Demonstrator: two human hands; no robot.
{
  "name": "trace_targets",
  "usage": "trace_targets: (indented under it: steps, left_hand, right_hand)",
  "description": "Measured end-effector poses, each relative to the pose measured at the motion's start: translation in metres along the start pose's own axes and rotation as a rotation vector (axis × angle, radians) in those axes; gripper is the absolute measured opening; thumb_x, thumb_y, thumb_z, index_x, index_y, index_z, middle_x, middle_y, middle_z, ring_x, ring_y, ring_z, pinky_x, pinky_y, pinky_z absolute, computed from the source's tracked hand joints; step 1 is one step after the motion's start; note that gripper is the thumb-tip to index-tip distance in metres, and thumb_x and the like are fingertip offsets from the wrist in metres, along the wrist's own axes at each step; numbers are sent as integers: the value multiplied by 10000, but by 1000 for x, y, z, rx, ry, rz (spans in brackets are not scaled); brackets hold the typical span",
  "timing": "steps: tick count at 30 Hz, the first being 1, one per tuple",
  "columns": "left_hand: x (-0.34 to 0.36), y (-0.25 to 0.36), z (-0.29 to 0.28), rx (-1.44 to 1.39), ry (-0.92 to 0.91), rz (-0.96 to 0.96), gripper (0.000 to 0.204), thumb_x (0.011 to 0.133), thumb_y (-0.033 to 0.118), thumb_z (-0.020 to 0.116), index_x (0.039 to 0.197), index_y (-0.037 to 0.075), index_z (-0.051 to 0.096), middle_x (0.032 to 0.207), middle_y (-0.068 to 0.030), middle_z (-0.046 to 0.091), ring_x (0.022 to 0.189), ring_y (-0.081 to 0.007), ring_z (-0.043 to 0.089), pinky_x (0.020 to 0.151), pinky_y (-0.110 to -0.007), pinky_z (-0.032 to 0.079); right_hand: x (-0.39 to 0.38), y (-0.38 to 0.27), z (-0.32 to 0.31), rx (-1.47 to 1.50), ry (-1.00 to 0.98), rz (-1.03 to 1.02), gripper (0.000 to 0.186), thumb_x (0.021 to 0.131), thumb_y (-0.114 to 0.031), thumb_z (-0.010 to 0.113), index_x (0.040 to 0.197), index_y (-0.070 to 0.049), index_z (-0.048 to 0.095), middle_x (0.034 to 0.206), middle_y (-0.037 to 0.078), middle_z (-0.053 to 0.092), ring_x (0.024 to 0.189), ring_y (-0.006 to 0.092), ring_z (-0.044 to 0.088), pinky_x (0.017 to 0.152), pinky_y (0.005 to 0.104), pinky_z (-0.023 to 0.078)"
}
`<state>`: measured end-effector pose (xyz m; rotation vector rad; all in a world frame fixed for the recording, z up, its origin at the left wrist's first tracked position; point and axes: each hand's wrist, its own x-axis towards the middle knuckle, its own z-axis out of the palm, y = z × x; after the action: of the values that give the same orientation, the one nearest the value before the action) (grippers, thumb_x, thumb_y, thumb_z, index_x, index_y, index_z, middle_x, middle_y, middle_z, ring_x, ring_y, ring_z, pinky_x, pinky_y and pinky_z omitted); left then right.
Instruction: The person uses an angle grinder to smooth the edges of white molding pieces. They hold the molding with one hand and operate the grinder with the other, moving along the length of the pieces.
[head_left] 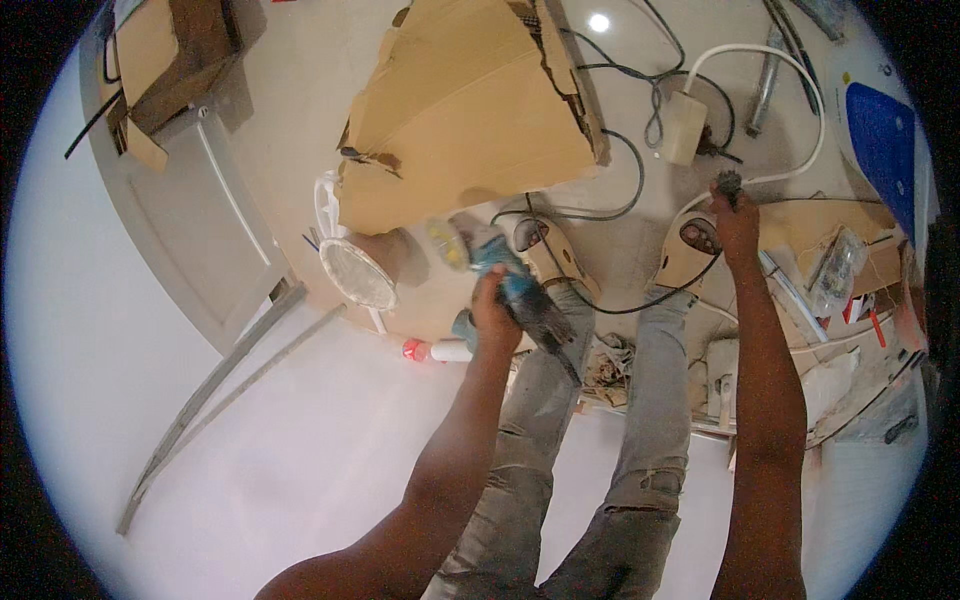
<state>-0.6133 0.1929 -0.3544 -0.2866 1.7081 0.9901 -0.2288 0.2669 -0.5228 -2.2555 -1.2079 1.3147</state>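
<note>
My left hand (492, 318) is wrapped round a blue and black power tool (518, 288), which looks like an angle grinder and is slightly blurred. Its yellowish head end points up and to the left, near a white bucket (360, 275). My right hand (738, 228) is closed on a dark plug (728, 183), held a little below a cream extension socket (684, 128). A black cord (640, 308) hangs in a loop between my legs and rises toward my right hand. The plug is apart from the socket, as far as I can see.
A large cardboard sheet (470, 110) lies ahead of my feet. Black cables (640, 180) and a white cable (815, 95) curl over the floor. At left are a grey panel door (190, 220) and a cardboard box (180, 60). Clutter and a clear plastic bag (840, 270) lie at right.
</note>
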Motion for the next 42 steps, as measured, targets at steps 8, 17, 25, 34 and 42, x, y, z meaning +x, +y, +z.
trace_targets:
  steps: [8, 17, 25, 34, 42]
  left_hand:
    - [152, -5, -115, -177, 349, 52, 448, 899, 254, 768, 1227, -11, 617, 1102, -142, 694, 961, -328, 707, 878, -496, 591]
    - [249, -18, -173, -222, 222, 118, 557, 954, 424, 716, 1300, -3, 624, 1235, -153, 698, 1105, -347, 670, 964, -504, 549]
    - [188, 11, -136, 755, 704, 179, 676, 957, 435, 738, 1311, -110, 552, 1234, -255, 637, 1139, -382, 639, 967, -506, 529]
    - [55, -96, 165, 1203, -385, 930, 721, 909, 235, 790, 1460, -44, 418, 1390, -276, 532, 1227, -432, 610, 1048, -469, 516]
    - [84, -83, 273, 1822, -338, 690, 904, 943, 283, 701, 1598, -105, 214, 1442, -248, 494, 1167, -367, 678, 959, -429, 586]
  right_hand:
    - [32, -50, -43, -87, -60, -25, 440, 1038, -408, 650, 959, 19, 718, 846, 183, 725, 804, 280, 685, 773, 414, 519]
    - [57, -52, -42, -635, 59, -529, 308, 977, -109, 639, 1272, -36, 694, 1295, 223, 686, 1212, 409, 645, 1058, 492, 501]
    - [72, -97, -25, -525, -260, -194, 269, 983, -181, 622, 1209, -57, 700, 1174, 214, 726, 1022, 426, 705, 952, 525, 543]
    - [59, -70, 6, -644, -179, -278, 303, 966, -246, 599, 1202, -72, 673, 1070, 242, 739, 1005, 456, 707, 890, 553, 550]
    - [40, -80, 12, -153, -172, -332, 410, 947, -186, 653, 1332, -43, 650, 1183, 264, 710, 1088, 461, 680, 960, 529, 541]
